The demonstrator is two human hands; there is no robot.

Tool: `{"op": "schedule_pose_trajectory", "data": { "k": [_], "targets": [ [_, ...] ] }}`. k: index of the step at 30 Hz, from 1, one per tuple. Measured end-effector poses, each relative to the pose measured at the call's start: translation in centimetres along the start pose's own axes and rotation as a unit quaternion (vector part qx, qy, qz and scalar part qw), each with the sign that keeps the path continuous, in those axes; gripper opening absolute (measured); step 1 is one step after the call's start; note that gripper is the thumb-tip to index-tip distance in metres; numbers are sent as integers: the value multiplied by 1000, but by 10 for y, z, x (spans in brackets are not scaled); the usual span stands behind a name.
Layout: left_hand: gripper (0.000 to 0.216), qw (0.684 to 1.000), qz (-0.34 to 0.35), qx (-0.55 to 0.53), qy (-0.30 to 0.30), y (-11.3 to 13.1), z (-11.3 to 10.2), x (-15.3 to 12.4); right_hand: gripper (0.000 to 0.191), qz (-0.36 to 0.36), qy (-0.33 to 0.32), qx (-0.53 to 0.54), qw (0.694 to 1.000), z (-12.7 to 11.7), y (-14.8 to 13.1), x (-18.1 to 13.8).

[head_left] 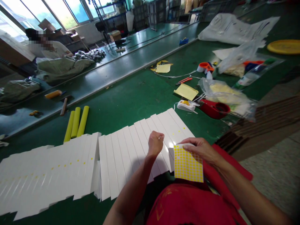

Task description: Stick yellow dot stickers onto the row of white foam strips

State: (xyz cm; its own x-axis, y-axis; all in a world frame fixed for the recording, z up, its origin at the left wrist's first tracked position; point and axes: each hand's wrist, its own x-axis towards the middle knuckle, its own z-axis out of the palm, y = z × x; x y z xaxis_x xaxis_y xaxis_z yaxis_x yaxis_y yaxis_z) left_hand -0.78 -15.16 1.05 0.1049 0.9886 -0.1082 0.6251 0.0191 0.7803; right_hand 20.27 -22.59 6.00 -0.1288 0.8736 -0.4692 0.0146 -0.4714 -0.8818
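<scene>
A long row of overlapping white strips point(126, 153) lies fanned out across the green table point(131, 100); some strips carry a small yellow dot. My left hand point(155, 143) is over the strips near the right end, fingertips pinched together, pressing down on a strip; whether a dot is under them I cannot tell. My right hand point(201, 150) holds a sheet of yellow round stickers point(188, 164) by its top edge, just right of the strips.
Three yellow-green rods point(76, 122) lie behind the strips. A tape dispenser point(186, 105), red bowl point(215, 108), plastic bags point(231, 97) and yellow papers point(186, 91) sit at right. A person point(50, 47) sits at the far left beyond the conveyor point(98, 78).
</scene>
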Motion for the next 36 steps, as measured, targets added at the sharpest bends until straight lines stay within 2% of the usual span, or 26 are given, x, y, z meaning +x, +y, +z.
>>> {"op": "schedule_pose_trajectory", "data": {
  "k": [3, 5, 9, 12, 18, 24, 30, 36],
  "targets": [
    [25, 994, 30, 105, 3, 1, 3, 10, 47, 0, 2, 7, 1000, -8, 6, 3],
    [27, 992, 24, 125, -10, 5, -2, 11, 47, 1, -2, 21, 1000, -11, 7, 5],
    [22, 997, 28, -3, -72, 24, -17, -5, 47, -3, 19, 13, 1000, -13, 4, 7],
    [18, 985, 37, -104, -130, 38, -23, -21, 47, -6, 17, 4, 1000, -13, 0, 9],
    [19, 978, 1, -162, -130, 36, -16, -29, 46, -17, -1, -5, 1000, -12, 0, 13],
    [24, 945, -76, -278, -158, 29, -10, -29, 45, -20, -15, -16, 1000, -9, -1, 15],
    [22, 943, -92, -274, -162, 34, -11, -32, 45, -14, -21, -9, 1000, -5, -5, 14],
    [18, 962, -79, -213, -148, 33, -13, -30, 46, -4, -11, -18, 1000, -2, -6, 14]
  ]
}}
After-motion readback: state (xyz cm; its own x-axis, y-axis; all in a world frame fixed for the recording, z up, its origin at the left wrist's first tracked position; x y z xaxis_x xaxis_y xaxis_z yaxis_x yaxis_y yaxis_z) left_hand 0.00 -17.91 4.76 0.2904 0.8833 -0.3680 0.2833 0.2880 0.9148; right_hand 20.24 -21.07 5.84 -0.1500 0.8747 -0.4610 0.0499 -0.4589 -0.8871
